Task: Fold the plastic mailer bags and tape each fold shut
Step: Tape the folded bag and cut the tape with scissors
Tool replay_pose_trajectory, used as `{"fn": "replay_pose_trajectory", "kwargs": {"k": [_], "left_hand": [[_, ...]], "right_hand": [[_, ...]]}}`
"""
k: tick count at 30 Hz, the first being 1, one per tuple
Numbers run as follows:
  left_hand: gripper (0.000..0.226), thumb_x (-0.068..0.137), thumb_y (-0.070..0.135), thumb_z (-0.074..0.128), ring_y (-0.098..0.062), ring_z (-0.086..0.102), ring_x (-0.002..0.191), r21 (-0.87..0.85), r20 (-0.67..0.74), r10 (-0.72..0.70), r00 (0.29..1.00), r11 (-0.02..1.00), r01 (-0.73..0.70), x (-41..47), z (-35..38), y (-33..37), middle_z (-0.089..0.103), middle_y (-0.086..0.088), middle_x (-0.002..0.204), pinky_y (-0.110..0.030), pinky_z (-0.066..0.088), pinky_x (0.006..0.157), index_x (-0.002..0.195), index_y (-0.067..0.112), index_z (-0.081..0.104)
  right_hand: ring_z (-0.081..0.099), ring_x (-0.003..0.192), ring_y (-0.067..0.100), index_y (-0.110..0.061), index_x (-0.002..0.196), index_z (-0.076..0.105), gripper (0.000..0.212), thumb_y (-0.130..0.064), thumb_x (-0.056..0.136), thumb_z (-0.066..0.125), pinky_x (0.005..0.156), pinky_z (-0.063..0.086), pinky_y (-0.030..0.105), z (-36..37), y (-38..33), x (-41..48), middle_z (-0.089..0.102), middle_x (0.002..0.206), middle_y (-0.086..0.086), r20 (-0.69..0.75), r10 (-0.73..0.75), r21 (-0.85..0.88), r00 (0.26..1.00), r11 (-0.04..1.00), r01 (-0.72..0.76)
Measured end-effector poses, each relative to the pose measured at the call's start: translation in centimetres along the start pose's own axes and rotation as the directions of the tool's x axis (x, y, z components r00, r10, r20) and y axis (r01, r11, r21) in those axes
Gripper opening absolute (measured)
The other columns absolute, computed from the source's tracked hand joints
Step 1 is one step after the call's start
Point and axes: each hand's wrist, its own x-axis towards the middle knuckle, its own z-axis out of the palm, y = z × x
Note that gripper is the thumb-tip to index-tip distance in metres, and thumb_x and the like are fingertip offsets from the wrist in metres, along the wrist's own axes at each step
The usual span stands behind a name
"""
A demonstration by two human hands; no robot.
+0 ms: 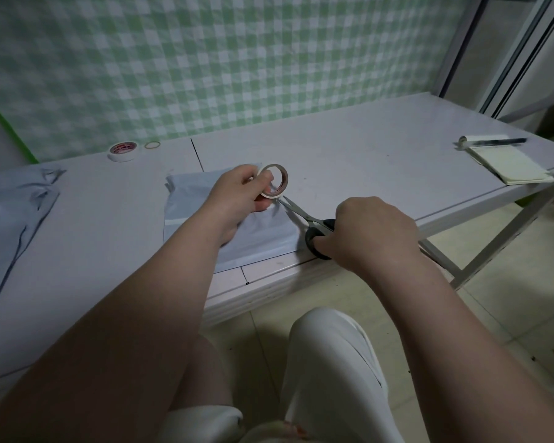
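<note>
Showing: two hands at work over a pale bench [365,148].
Mailer bag [259,241]: pale grey-blue glossy plastic, a flat rectangle with a wrinkled far edge. It lies at the bench's near edge, partly under the left hand [237,195].
Left hand: fingers and thumb pinch a small tape roll [274,181], held on edge over the bag's 1 o'clock corner.
Right hand [371,231]: fingers curled through the black handles of the scissors [304,217], at 4 o'clock of the roll; the blade tips reach the roll's lower rim.
Loose bags [13,212]: crumpled grey heap at 9 o'clock.
Spare roll [123,151], rubber band [152,144]: 10 o'clock, near the wall.
Notepad [506,161], pen [496,142]: 2 o'clock.
</note>
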Motion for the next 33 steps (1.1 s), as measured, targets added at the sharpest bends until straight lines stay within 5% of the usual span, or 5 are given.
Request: {"fn": "replay_pose_trajectory", "kwargs": {"k": [7,10,15,21,33], "left_hand": [[0.015,0.097,0.017,0.052,-0.013,0.058,0.072,-0.098,0.010,-0.057,0.998,0.994,0.057,-0.4,-0.2,0.8,0.060,-0.003,0.081,-0.019,0.052,0.063,0.084,0.014,0.058],[0.016,0.095,0.003,0.049,-0.015,0.061,0.073,-0.152,-0.025,-0.113,0.993,0.983,0.108,-0.4,-0.4,0.9,0.059,-0.006,0.082,-0.024,0.056,0.068,0.084,0.013,0.055],[0.023,0.090,-0.008,0.048,-0.021,0.065,0.076,-0.114,-0.081,-0.172,0.982,0.980,0.162,-0.7,-0.7,1.1,0.058,-0.012,0.083,-0.033,0.058,0.079,0.074,0.008,0.050],[0.024,0.090,-0.007,0.049,-0.019,0.065,0.073,-0.135,-0.107,-0.179,0.978,0.977,0.164,-1.0,-1.1,0.9,0.059,-0.009,0.074,-0.027,0.059,0.070,0.072,0.008,0.051],[0.022,0.089,-0.010,0.047,-0.022,0.067,0.073,-0.171,-0.096,-0.223,0.970,0.964,0.205,-1.3,-1.3,1.3,0.060,-0.012,0.082,-0.026,0.059,0.066,0.078,0.008,0.052]], "right_hand": [[0.040,0.052,0.017,-0.014,0.059,0.042,0.034,-0.037,0.076,0.060,0.048,0.024,0.022,-0.2,0.2,-0.1,0.045,0.062,0.001,0.001,0.017,0.043,1.000,0.999,-0.017],[0.046,0.054,0.021,-0.010,0.055,0.046,0.041,-0.041,0.075,0.063,0.047,0.029,0.023,0.0,0.7,0.3,0.050,0.052,0.001,0.085,0.020,0.300,0.996,0.953,-0.045],[0.026,0.035,0.007,-0.016,0.068,0.057,0.033,-0.047,0.078,0.066,0.034,0.020,0.016,0.4,0.1,0.0,0.048,0.051,-0.003,0.473,-0.161,0.856,0.866,0.318,-0.408],[0.026,0.027,0.001,-0.016,0.066,0.052,0.034,-0.048,0.062,0.064,0.027,0.021,0.010,1.2,-1.9,-1.4,0.046,0.048,-0.007,0.648,-0.442,0.645,0.620,-0.115,-0.756],[0.030,0.026,0.001,-0.013,0.068,0.053,0.036,-0.045,0.082,0.059,0.028,0.023,0.009,1.4,-2.5,-1.5,0.048,0.047,-0.006,0.692,-0.416,0.524,0.590,-0.273,-0.807]]}}
